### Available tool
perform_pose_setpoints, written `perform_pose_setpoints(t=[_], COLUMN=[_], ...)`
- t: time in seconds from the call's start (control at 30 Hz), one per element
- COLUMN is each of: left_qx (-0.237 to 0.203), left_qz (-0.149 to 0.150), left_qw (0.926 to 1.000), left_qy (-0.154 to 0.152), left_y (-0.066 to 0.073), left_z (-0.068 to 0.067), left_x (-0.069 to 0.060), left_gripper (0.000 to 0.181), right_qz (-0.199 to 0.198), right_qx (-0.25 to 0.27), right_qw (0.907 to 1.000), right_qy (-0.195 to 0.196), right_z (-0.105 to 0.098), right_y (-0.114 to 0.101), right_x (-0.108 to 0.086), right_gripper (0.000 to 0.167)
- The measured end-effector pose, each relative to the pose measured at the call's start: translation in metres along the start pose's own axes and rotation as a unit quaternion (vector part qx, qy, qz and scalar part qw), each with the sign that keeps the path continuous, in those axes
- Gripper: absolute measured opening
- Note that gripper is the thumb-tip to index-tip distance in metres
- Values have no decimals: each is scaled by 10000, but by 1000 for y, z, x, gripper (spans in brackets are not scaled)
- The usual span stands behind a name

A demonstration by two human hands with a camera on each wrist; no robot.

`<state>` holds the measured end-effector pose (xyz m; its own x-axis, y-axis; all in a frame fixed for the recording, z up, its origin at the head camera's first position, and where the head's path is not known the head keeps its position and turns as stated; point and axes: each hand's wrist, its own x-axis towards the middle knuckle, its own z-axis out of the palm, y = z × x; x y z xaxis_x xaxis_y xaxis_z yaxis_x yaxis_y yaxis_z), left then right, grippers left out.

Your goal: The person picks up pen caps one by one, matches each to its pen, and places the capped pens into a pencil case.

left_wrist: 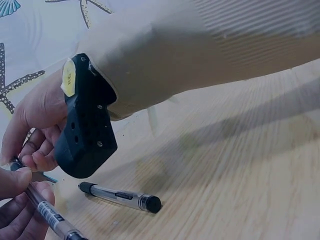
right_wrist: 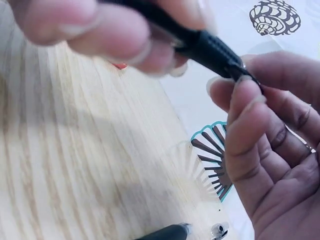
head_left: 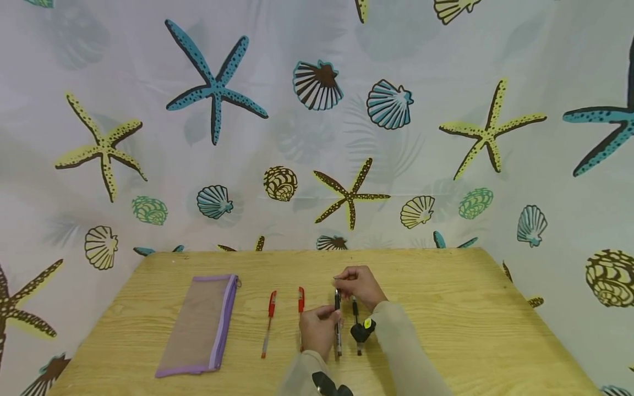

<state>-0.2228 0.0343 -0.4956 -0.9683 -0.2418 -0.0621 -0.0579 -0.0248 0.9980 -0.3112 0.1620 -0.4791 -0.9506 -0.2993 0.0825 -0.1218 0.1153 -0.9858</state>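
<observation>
A pale fabric backdrop [head_left: 282, 132] printed with starfish and shells hangs beyond a wood-grain surface [head_left: 470, 330], which carries every item. At left lies the largest item, a mesh zip pouch [head_left: 198, 324] with purple edging; its place beside the pens suggests it is set aside to leave working room. The right hand [head_left: 364, 287] has thumb and fingertips pinched together on the capped far end of a black gel pen [head_left: 338, 333]; the left hand [head_left: 318, 331] is clamped by thumb and fingers about its barrel. This two-point hold probably steadies the barrel while the right fingertips work at the cap [right_wrist: 217, 55]. The held pen stands between the two hands, right of centre, its long axis running near to far, black cap pointing far and plain end near. A second black gel pen [left_wrist: 120, 197] lies just to the right, nearly parallel, its dark grip far. To the left rest two red pens, the leftmost [head_left: 268, 324] and its neighbour [head_left: 301, 300], partly hidden by the left hand; both red caps point far, an alignment that likely eases picking up. Smallest is a clear fitting [right_wrist: 219, 230], too cropped to identify.
</observation>
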Motion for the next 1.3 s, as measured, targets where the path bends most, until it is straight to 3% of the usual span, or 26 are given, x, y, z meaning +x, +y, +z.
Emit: perform_pose_setpoints(t=[0.43, 0.67, 1.0, 1.3], left_qx=[-356, 259, 104, -233], left_qz=[-47, -44, 87, -105], left_qw=[9993, 9993, 9998, 9997], left_qy=[-59, 256, 164, -11], left_y=[1, -2, -1, 0], left_z=[1, 4, 3, 2], left_x=[2, -2, 0, 3], left_gripper=[12, 9, 10, 13], right_qz=[-182, -97, -33, -61], right_qx=[-40, -49, 49, -174], right_qw=[9998, 9999, 10000, 9997], right_qy=[86, -92, -52, 134], right_z=[2, 0, 0, 3], right_y=[0, 4, 3, 1], right_x=[-1, -6, -5, -6], right_gripper=[18, 18, 17, 20])
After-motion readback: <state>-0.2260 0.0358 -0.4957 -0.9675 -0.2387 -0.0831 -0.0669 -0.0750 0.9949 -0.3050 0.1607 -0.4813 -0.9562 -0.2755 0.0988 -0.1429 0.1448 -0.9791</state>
